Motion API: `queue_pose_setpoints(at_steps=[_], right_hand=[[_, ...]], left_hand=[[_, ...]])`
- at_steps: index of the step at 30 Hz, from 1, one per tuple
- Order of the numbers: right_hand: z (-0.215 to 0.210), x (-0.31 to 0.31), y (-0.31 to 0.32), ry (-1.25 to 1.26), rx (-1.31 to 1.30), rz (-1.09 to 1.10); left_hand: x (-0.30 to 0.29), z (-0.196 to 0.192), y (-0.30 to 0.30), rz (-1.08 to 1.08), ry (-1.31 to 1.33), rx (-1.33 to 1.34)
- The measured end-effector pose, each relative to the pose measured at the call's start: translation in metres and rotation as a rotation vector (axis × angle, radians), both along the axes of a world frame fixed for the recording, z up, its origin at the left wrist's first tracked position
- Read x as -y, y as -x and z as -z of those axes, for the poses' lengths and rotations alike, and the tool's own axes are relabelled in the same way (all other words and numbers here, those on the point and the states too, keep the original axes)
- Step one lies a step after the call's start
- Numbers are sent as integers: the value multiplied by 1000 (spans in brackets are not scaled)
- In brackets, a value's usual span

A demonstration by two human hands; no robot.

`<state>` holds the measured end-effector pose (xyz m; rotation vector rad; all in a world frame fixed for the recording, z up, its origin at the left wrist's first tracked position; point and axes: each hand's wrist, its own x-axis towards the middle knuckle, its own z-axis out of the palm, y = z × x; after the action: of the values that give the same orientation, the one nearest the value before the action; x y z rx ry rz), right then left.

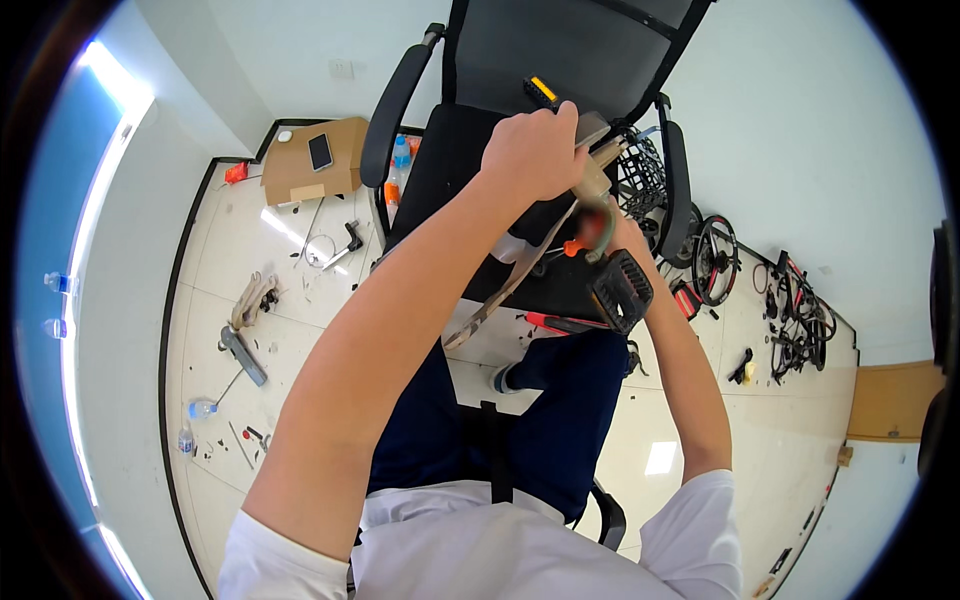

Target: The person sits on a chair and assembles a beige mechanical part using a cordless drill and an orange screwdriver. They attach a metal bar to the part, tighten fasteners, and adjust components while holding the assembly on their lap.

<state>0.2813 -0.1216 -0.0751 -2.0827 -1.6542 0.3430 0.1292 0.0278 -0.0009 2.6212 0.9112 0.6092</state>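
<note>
Head view: left hand curls around blurred tan piece with grey rounded end, above black chair seat; right hand partly hidden, grip unclear. Tan piece looks stiff, easiest held mid-body. Long tan strip slants down-left, likely light, limp. Black ridged rectangular pedal overlaps right wrist; orange-handled tool nearby.

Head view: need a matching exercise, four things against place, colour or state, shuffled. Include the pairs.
Column 1
1. Phone
2. Left hand
3. Ribbed piece
4. Office chair

Column 2
A. Black, with two armrests
B. Lying on brown cardboard
C. Overlapping the right forearm in the picture
D. Closed on a beige-grey piece

Pairs: 1-B, 2-D, 3-C, 4-A
</note>
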Motion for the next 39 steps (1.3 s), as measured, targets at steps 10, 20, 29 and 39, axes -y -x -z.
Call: queue_pose_setpoints(at_steps=[10,20,29,39], right_hand=[[-2,3,-13,95,-170,-199],[18,-7,-8,48,-515,-27],[28,-5,-27,-7,-564,13],[-1,-14,-27,245,-136,-250]], left_hand=[[1,-2,-2,17,73,-36],[2,-4,-1,9,68,-43],[0,-2,-1,7,9,4],[0,-1,-2,12,48,-34]])
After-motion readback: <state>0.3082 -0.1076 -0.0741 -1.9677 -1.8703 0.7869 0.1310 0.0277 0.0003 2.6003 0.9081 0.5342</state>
